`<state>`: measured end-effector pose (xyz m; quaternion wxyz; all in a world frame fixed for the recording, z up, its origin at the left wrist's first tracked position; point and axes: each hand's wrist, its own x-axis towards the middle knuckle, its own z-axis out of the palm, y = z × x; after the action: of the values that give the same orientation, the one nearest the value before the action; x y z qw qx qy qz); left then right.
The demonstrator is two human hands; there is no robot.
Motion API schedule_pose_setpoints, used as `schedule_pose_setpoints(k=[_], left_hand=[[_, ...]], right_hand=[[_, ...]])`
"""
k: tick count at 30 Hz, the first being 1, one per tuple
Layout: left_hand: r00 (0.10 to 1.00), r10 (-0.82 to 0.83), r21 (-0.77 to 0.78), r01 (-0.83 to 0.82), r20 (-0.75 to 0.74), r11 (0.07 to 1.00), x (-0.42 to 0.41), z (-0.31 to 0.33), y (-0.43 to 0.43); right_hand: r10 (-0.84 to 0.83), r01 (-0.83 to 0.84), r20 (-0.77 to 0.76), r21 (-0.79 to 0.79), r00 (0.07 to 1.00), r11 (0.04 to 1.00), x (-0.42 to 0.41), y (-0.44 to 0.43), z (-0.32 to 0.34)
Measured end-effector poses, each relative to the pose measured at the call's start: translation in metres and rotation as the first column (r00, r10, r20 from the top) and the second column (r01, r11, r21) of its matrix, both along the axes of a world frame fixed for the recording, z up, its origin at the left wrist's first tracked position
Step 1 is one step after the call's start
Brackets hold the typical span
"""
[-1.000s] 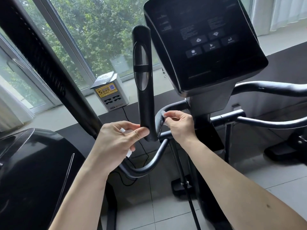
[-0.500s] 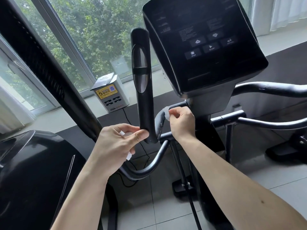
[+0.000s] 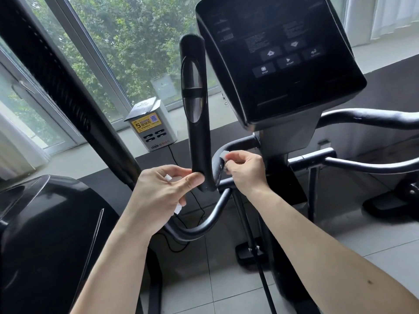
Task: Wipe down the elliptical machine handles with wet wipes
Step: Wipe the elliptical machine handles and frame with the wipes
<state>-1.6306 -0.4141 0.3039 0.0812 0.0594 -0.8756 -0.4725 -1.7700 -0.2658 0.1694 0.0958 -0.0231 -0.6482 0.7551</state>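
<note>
The left hand (image 3: 158,196) is at the lower end of the upright black elliptical handle with oval silver sensor plates (image 3: 195,114). Its thumb tip presses on the handle's left side, and its fingers are curled round a crumpled white wet wipe (image 3: 168,178) that peeks out between thumb and forefinger and again below the palm. Just to the right, the right hand (image 3: 246,171) pinches a small white wet wipe (image 3: 224,154) between thumb and curled fingers and holds it against the bend of the curved black handlebar (image 3: 238,143), which comes off the post under the large black console with arrow, start and stop buttons (image 3: 278,60). The two hands are near each other, with the upright handle between them. Behind, on the window ledge, stands a white charging box with a yellow label (image 3: 154,130), its black cable trailing down towards the grey tiled floor (image 3: 226,291).
</note>
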Motion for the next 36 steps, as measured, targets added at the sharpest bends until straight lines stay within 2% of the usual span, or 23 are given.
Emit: schedule_pose_setpoints(k=[3,5,8,11,14,16,18,21,23,24,27,29,33,35,36], left_hand=[[1.000,0.003,0.013,-0.003,-0.003,1.000,0.001,0.000,0.002],[1.000,0.001,0.030,-0.001,-0.006,1.000,0.000,0.000,0.003],[1.000,-0.009,0.028,0.009,-0.004,1.000,0.001,0.001,0.003],[1.000,-0.012,0.034,0.012,-0.003,0.999,0.002,0.001,0.003],[1.000,-0.015,0.029,0.016,-0.008,0.999,0.002,0.002,0.003],[1.000,-0.015,0.022,0.015,-0.005,1.000,0.002,0.002,0.003],[1.000,-0.012,0.020,0.013,-0.005,1.000,0.002,0.002,0.002],[1.000,-0.007,0.018,0.007,-0.011,1.000,0.001,0.001,0.002],[1.000,-0.004,0.015,0.004,-0.012,1.000,0.000,0.001,0.003],[1.000,-0.005,0.017,0.005,-0.010,1.000,-0.001,0.001,0.003],[1.000,-0.005,-0.002,0.005,-0.008,1.000,-0.001,0.002,0.003],[1.000,-0.006,-0.008,0.006,-0.009,1.000,-0.001,0.003,0.003],[1.000,-0.013,-0.010,0.013,-0.004,1.000,-0.002,0.002,0.002],[1.000,-0.005,-0.001,0.005,0.004,1.000,-0.003,0.001,0.001],[1.000,-0.003,0.000,0.003,0.009,1.000,-0.003,0.001,0.001]], right_hand=[[0.198,-0.199,-0.037,-0.026,0.979,0.980,0.026,0.013,0.010],[0.231,-0.231,-0.043,0.018,0.972,0.973,0.031,0.023,0.015],[0.007,-0.007,-0.007,0.005,1.000,1.000,0.009,0.025,0.012],[-0.280,0.278,0.011,0.070,0.960,0.958,-0.014,0.011,-0.002],[-0.380,0.381,-0.028,0.053,0.925,0.923,-0.015,-0.007,-0.006],[-0.327,0.327,0.010,-0.037,0.945,0.944,-0.013,-0.014,-0.005],[-0.204,0.209,0.053,-0.145,0.978,0.967,-0.009,-0.016,-0.006],[0.068,-0.061,0.018,-0.262,0.998,0.963,0.000,-0.003,-0.008],[0.231,-0.229,-0.019,-0.236,0.973,0.944,0.006,0.011,-0.006],[0.231,-0.231,-0.024,-0.201,0.973,0.952,0.006,0.017,-0.003],[0.002,-0.004,-0.013,-0.125,1.000,0.992,-0.011,0.021,-0.001],[-0.036,0.034,-0.021,-0.097,0.999,0.995,-0.019,0.011,0.001],[0.017,-0.021,-0.064,-0.053,0.998,0.998,-0.011,-0.001,-0.003],[0.180,-0.186,-0.058,-0.139,0.982,0.973,-0.004,0.008,-0.003],[0.300,-0.305,-0.057,-0.218,0.952,0.927,0.000,0.015,-0.002]])
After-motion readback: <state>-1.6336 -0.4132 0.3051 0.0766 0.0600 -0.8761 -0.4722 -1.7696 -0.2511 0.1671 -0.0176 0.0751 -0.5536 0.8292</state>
